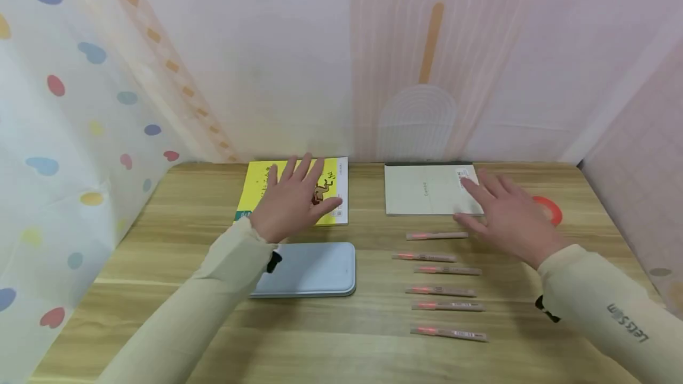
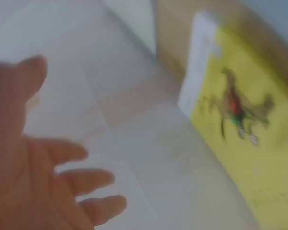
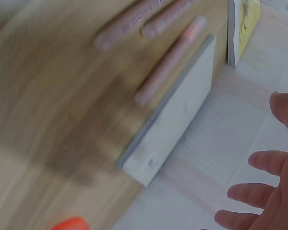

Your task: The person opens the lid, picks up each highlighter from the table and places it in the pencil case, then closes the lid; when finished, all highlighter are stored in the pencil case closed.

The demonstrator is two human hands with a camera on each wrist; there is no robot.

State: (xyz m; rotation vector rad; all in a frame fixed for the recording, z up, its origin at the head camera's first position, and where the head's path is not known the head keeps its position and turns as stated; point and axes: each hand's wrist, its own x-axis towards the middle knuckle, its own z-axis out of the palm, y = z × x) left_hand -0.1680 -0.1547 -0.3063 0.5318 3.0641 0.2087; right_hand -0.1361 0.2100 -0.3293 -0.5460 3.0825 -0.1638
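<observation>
head: left hand (image 1: pixel 290 203), right hand (image 1: pixel 509 215) splayed wide near rectangular book (image 1: pixel 332 175), notebook (image 1: pixel 427 191), woodgrain tabletop (image 1: pixel 368 336).

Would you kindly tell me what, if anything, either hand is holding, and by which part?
Nothing is held; the left hand and right hand are empty.
</observation>
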